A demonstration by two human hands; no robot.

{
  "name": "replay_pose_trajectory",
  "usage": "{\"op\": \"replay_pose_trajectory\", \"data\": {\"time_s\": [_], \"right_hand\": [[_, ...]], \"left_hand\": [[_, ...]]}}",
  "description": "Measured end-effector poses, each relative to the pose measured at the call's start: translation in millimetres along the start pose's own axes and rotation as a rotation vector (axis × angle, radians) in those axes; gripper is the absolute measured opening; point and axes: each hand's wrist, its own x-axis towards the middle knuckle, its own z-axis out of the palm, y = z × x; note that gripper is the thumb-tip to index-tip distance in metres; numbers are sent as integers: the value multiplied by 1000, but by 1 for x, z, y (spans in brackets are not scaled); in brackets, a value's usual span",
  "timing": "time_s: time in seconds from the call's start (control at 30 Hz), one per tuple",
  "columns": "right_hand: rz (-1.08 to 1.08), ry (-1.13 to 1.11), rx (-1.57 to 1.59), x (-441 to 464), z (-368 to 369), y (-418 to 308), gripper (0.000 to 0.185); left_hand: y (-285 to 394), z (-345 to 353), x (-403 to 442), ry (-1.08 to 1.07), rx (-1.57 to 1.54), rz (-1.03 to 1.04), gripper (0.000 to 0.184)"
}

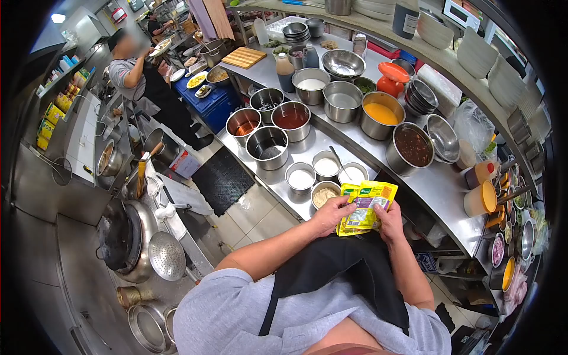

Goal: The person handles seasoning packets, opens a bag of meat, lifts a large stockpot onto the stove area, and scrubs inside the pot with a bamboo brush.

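Two or more yellow seasoning packets [368,204], overlapping and with printed labels, are held up in front of my black apron [331,278]. My left hand [331,216] pinches their left side, the thumb lying across the front. At the right edge, my right hand [389,222] grips them with its thumb on the label. Just beyond the packets is a small pot of pale tan powder [325,195]. Close by stand small pots of white granules, such as the white-filled pot [300,178], and one has a spoon [340,161] in it.
Metal pots of sauce, including an orange sauce pot [380,115] and a dark sauce pot [410,148], line the steel counter [435,183]. A wok [115,234] and a perforated skimmer [167,255] are at left. Another person [139,77] stands at the far left, holding a plate.
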Motion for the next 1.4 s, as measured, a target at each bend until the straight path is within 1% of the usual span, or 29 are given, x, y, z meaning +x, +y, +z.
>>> {"op": "replay_pose_trajectory", "data": {"time_s": [0.13, 0.2, 0.23, 0.3, 0.37, 0.4, 0.43, 0.5, 0.53, 0.57, 0.63, 0.67, 0.7, 0.8, 0.83, 0.9, 0.93, 0.97, 1.03, 1.07, 1.1, 1.17, 1.23, 1.3, 1.33, 1.37, 1.4], "right_hand": [[42, 36, 19, -1, 7, 4, 31], [48, 40, 27, -1, 8, 5, 31], [45, 29, 25, -3, 8, 6, 32], [42, 19, 31, -5, 9, 6, 32], [48, -10, 24, -6, 7, 3, 36], [1, -16, 0, -6, 7, 1, 41], [-1, -13, 1, -7, 17, -10, 41], [-137, 5, 200, -11, 37, -35, 45], [-147, -43, 137, -11, 36, -43, 53], [-148, -41, 137, -10, 30, -43, 53], [-86, -242, 159, -5, 9, -39, 56], [-83, -214, 87, -5, 4, -33, 60], [-90, -212, 87, -6, -1, -32, 60], [42, -235, 60, -10, -8, -33, 67], [37, -237, 59, -13, -8, -34, 67], [62, -233, 174, -16, -6, -36, 67], [55, -183, 141, -16, 1, -42, 63], [54, -189, 139, -13, 0, -39, 63], [-16, -89, -63, -8, 0, -36, 54], [-9, -72, -62, -9, 2, -35, 42], [-15, -84, -70, -6, 2, -35, 42], [-44, 6, -77, -1, 0, -34, 35], [-29, 23, -58, 3, 4, -41, 33], [-130, 77, -106, 4, 12, -49, 33], [-114, 27, -48, 2, 18, -56, 37], [-205, -33, -45, 2, 23, -60, 60], [-152, -126, 7, -2, 24, -70, 71]], "left_hand": [[2, 5, 1, -39, 11, 3, 38], [1, 5, 3, -28, 151, 25, 38], [1, 7, 3, -29, 151, 21, 38], [4, 11, 2, 65, 266, 15, 36], [3, 6, 8, 88, 287, 13, 34], [4, 3, 11, 109, 303, 15, 33], [7, 1, 13, 105, 305, 13, 33], [18, 0, 15, 9, 304, 59, 33], [25, 2, 14, -10, 346, 68, 33], [31, 3, 14, -13, 347, 67, 33], [38, 4, 15, -50, 514, 29, 34], [38, 4, 16, -50, 500, 23, 33], [37, 2, 16, -56, 504, 25, 33], [38, 0, 14, -97, 516, 21, 34], [38, -1, 14, -99, 520, 25, 34], [37, -3, 12, -119, 553, 36, 33], [38, -2, 11, -80, 675, 72, 33], [41, -3, 11, -112, 894, 163, 34], [37, -8, 14, -123, 997, 188, 35], [30, -11, 16, -132, 1007, 270, 34], [30, -8, 16, -138, 1019, 356, 33], [31, -2, 17, -79, 951, 349, 32], [38, 3, 18, -3, 1044, 502, 31], [44, 3, 21, -4, 999, 556, 31], [49, 3, 19, 11, 964, 483, 32], [55, 2, 18, 22, 926, 408, 32], [55, -6, 21, 12, 891, 471, 31]]}}
